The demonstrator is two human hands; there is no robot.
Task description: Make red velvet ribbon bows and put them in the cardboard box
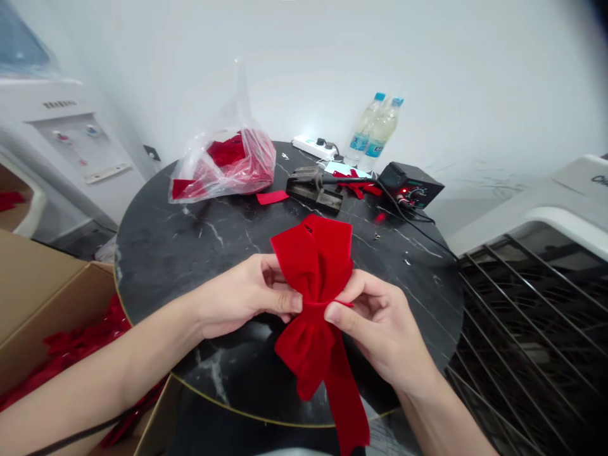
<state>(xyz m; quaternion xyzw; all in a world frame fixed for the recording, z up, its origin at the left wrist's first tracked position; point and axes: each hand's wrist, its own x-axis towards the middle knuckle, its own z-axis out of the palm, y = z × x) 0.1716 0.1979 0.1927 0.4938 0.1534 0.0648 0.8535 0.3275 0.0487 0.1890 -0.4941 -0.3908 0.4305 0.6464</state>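
Note:
A red velvet bow (316, 263) is held up over the near part of the round table, with gathered loops and a long tail hanging down past the table's edge. My left hand (266, 288) pinches its middle from the left, thumb in front and the other fingers partly hidden behind. From the right, my right hand (375, 310) grips the same band at the centre between thumb and index finger. A short end of red ribbon (346, 304) sticks out by the right thumb.
On the black marbled table (190, 247) are a plastic bag (256, 164) of red material, a soldering iron in its holder (313, 193), a control box (411, 185), a power strip (313, 147) and water bottles (380, 133). A cardboard box (52, 291) stands left, a wire-fronted appliance (536, 304) right.

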